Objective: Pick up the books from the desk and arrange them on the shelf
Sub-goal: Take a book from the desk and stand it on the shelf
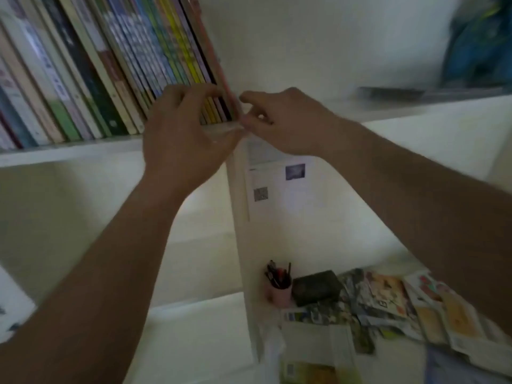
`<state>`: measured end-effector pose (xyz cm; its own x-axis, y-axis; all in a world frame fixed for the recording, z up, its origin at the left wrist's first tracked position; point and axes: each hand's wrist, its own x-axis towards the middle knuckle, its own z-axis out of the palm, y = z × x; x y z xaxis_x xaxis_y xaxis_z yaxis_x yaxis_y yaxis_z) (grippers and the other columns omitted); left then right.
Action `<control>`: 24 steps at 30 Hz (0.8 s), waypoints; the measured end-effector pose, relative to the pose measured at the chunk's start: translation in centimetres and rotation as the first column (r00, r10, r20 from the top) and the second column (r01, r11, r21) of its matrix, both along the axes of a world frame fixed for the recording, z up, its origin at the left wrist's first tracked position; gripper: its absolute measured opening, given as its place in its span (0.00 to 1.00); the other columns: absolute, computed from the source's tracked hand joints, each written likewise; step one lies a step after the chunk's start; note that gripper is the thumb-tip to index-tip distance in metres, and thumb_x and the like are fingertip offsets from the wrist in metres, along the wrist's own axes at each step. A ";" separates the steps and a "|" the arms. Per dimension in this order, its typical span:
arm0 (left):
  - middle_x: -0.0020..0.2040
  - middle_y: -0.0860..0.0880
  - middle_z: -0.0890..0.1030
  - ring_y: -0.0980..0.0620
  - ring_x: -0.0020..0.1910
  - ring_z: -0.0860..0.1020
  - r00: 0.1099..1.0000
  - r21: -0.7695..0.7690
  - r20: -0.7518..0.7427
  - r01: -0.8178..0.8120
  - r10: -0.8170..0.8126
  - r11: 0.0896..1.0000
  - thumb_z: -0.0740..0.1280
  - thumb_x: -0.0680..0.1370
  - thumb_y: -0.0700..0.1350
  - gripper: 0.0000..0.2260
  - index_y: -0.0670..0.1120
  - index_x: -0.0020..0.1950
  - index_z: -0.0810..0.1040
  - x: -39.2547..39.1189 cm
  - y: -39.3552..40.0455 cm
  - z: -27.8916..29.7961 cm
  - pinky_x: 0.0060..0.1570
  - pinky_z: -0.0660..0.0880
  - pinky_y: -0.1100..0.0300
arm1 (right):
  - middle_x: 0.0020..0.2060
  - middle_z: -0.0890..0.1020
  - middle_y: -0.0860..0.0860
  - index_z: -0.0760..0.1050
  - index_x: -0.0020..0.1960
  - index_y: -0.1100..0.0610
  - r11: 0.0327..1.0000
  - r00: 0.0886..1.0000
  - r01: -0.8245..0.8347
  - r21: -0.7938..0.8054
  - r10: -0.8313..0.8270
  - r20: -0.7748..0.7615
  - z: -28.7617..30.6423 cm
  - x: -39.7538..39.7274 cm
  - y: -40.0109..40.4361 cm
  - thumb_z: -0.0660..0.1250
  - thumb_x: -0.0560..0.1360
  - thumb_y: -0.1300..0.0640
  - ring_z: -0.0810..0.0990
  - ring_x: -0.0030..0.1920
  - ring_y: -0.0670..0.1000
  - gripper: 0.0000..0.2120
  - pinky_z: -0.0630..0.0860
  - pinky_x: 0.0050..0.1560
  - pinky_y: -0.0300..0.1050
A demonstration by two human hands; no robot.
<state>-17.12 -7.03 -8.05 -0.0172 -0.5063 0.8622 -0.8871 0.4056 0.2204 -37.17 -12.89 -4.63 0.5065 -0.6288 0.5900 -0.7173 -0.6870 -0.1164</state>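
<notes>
Left hand (182, 128) and right hand (279, 120) pinch thin pink-spined book (213, 51); it leans against colourful row.

A pink cup (278, 295) of pens stands at about five o'clock, just beside a dark box (315, 286) on its three o'clock side; a white sheet (279, 189) with a small square code and a bluish picture is fixed to the upright panel near the centre; a blurred blue and green bag (482, 45) sits at two o'clock, with a flat dark thing (393, 92) lying at its eight o'clock side.
</notes>
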 end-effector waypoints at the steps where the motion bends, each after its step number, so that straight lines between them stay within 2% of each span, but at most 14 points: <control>1: 0.63 0.45 0.76 0.47 0.64 0.75 0.996 -0.041 -0.010 0.083 -0.084 0.996 0.74 0.74 0.61 0.25 0.54 0.69 0.78 -0.9 0.9 -2.2 0.60 0.70 0.56 | 0.58 0.85 0.52 0.77 0.69 0.54 0.995 0.996 -0.038 -0.094 0.045 0.073 -1.9 -1.6 1.3 0.64 0.84 0.47 0.82 0.52 0.49 0.17 0.73 0.51 0.39; 3: 0.62 0.45 0.75 0.45 0.64 0.74 0.970 -0.059 -0.056 0.234 -0.238 0.970 0.77 0.74 0.51 0.21 0.49 0.65 0.81 -3.8 2.9 -7.3 0.64 0.70 0.53 | 0.62 0.84 0.52 0.79 0.68 0.58 0.976 0.969 -0.089 -0.198 0.131 0.210 -6.5 -5.4 4.1 0.68 0.80 0.57 0.80 0.60 0.48 0.17 0.73 0.60 0.34; 4: 0.61 0.46 0.74 0.45 0.63 0.74 0.949 -0.027 -0.097 0.299 -0.301 0.954 0.78 0.74 0.47 0.19 0.48 0.63 0.82 -5.6 3.5 -10.2 0.63 0.72 0.53 | 0.61 0.83 0.51 0.80 0.67 0.58 0.982 0.959 -0.073 -0.175 0.118 0.259 -9.2 -7.8 5.3 0.70 0.80 0.60 0.80 0.61 0.48 0.16 0.75 0.62 0.35; 6: 0.59 0.50 0.74 0.50 0.59 0.76 0.911 0.107 -0.188 0.391 -0.368 0.914 0.78 0.74 0.43 0.16 0.50 0.60 0.82 -9.4 4.0 -16.5 0.60 0.74 0.55 | 0.59 0.83 0.48 0.81 0.65 0.55 0.999 0.959 0.031 -0.019 -0.024 0.282 -15.4 -13.7 6.5 0.71 0.79 0.61 0.82 0.58 0.47 0.15 0.80 0.60 0.41; 8: 0.58 0.55 0.73 0.55 0.57 0.75 0.886 0.343 -0.275 0.454 -0.374 0.823 0.77 0.75 0.46 0.16 0.58 0.59 0.80 -13.3 3.3 -22.2 0.60 0.76 0.54 | 0.59 0.81 0.45 0.81 0.64 0.51 0.957 0.939 0.206 0.206 -0.252 0.235 -22.2 -20.3 6.7 0.71 0.79 0.60 0.80 0.55 0.45 0.14 0.81 0.58 0.47; 10: 0.60 0.57 0.73 0.59 0.57 0.73 0.883 0.561 -0.280 0.469 -0.377 0.683 0.76 0.75 0.50 0.17 0.64 0.59 0.76 -17.3 2.2 -27.4 0.62 0.76 0.52 | 0.61 0.79 0.45 0.81 0.64 0.49 0.827 0.875 0.385 0.409 -0.468 0.121 -28.6 -27.2 6.9 0.71 0.79 0.59 0.80 0.57 0.47 0.15 0.80 0.61 0.53; 12: 0.61 0.57 0.72 0.60 0.59 0.72 0.869 0.711 -0.271 0.470 -0.413 0.523 0.75 0.77 0.52 0.16 0.66 0.60 0.73 -21.3 1.0 -31.8 0.64 0.75 0.53 | 0.66 0.79 0.50 0.80 0.66 0.50 0.650 0.791 0.531 0.543 -0.610 -0.044 -34.2 -33.7 7.4 0.70 0.80 0.58 0.78 0.64 0.54 0.15 0.74 0.67 0.50; 14: 0.64 0.56 0.71 0.56 0.62 0.73 0.861 0.813 -0.260 0.440 -0.438 0.382 0.74 0.78 0.54 0.16 0.66 0.61 0.73 -25.6 0.1 -35.7 0.65 0.74 0.53 | 0.70 0.76 0.52 0.78 0.69 0.49 0.466 0.710 0.615 0.636 -0.679 -0.190 -39.3 -39.6 8.2 0.69 0.81 0.56 0.75 0.70 0.56 0.16 0.70 0.68 0.49; 17: 0.65 0.56 0.72 0.54 0.63 0.73 0.853 0.894 -0.249 0.385 -0.459 0.230 0.74 0.78 0.54 0.16 0.65 0.62 0.74 -32.4 -1.6 -40.2 0.64 0.73 0.53 | 0.71 0.74 0.56 0.75 0.72 0.51 0.298 0.660 0.632 0.716 -0.691 -0.295 -45.8 -46.9 8.6 0.68 0.81 0.55 0.71 0.72 0.59 0.20 0.68 0.71 0.52; 19: 0.67 0.56 0.72 0.53 0.67 0.72 0.840 0.918 -0.254 0.366 -0.480 0.155 0.73 0.79 0.54 0.16 0.64 0.65 0.74 -37.4 -3.1 -42.4 0.67 0.71 0.52 | 0.75 0.70 0.57 0.71 0.76 0.52 0.232 0.675 0.620 0.749 -0.646 -0.358 -49.3 -50.7 8.1 0.68 0.81 0.53 0.65 0.77 0.59 0.24 0.61 0.76 0.53; 21: 0.72 0.54 0.71 0.51 0.73 0.67 0.831 0.943 -0.239 0.323 -0.503 0.085 0.71 0.81 0.53 0.17 0.60 0.69 0.74 -42.5 -4.5 -44.3 0.73 0.68 0.49 | 0.81 0.61 0.56 0.65 0.80 0.48 0.190 0.686 0.623 0.759 -0.599 -0.413 -52.0 -53.5 7.2 0.69 0.81 0.49 0.55 0.81 0.59 0.30 0.54 0.79 0.54; 24: 0.80 0.51 0.64 0.49 0.79 0.62 0.813 0.972 -0.222 0.229 -0.538 -0.054 0.69 0.83 0.52 0.20 0.58 0.75 0.72 -49.1 -6.4 -46.8 0.76 0.64 0.45 | 0.84 0.50 0.53 0.55 0.83 0.43 0.206 0.682 0.673 0.710 -0.544 -0.489 -55.2 -56.6 5.9 0.70 0.78 0.42 0.47 0.82 0.63 0.39 0.57 0.80 0.64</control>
<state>-66.26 -13.42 -54.87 -0.5910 -0.6889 -0.4197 -0.7464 0.2698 0.6083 -93.82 -6.95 -59.78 -0.2461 -0.8851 -0.3950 -0.9186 0.3430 -0.1962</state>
